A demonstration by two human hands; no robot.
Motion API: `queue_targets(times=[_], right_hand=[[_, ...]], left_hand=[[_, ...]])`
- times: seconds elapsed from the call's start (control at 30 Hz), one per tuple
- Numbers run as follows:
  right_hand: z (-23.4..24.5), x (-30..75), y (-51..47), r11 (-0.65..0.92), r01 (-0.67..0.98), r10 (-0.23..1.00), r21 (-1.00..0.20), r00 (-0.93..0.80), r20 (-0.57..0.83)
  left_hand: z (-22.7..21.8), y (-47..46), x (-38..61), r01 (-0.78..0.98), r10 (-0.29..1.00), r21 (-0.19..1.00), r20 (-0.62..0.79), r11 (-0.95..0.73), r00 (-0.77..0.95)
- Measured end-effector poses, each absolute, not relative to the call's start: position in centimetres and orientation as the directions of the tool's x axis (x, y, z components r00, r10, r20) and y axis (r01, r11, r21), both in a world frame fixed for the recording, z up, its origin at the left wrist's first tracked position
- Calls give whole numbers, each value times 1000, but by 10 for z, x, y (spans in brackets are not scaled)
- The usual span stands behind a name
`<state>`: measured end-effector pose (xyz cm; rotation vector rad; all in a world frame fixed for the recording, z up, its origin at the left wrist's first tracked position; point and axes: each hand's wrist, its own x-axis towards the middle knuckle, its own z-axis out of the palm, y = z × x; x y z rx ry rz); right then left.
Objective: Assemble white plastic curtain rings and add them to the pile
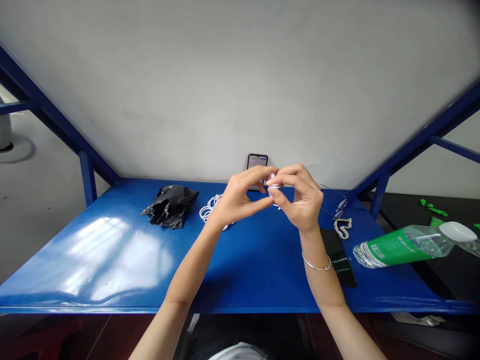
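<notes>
My left hand [242, 195] and my right hand [303, 200] meet above the middle of the blue table [247, 270]. Between their fingertips is a small white piece [274, 185], its exact kind partly hidden by the fingers. The thumb and fingers of each hand pinch it from opposite sides. Behind my left wrist lies a bunch of white rings [206, 212], partly covered by the hand. A bit of white also shows just below the fingertips. A silver bangle [317, 268] circles my right wrist.
A phone [257, 160] leans on the wall behind my hands. To the left sits a crumpled black plastic bag [170, 206]. At right are glasses [340, 207], a white curved object [342, 228], a dark flat item [343, 270] and a green-labelled bottle [401, 246].
</notes>
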<state>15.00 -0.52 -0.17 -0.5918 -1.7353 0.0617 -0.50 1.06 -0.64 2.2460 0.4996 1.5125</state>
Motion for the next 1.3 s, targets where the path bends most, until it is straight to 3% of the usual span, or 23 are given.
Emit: queue_targets(times=[0.8, 1.13, 1.3], right_hand=[[-5, 154, -3, 847, 442, 382, -295, -121, 916], [-5, 157, -2, 859, 407, 395, -311, -138, 908], [-3, 160, -1, 880, 393, 351, -266, -162, 922]], left_hand=[[-5, 9, -4, 116, 471, 461, 813, -880, 343], [-3, 8, -4, 104, 472, 465, 819, -879, 327], [-3, 9, -7, 109, 457, 447, 830, -888, 321]])
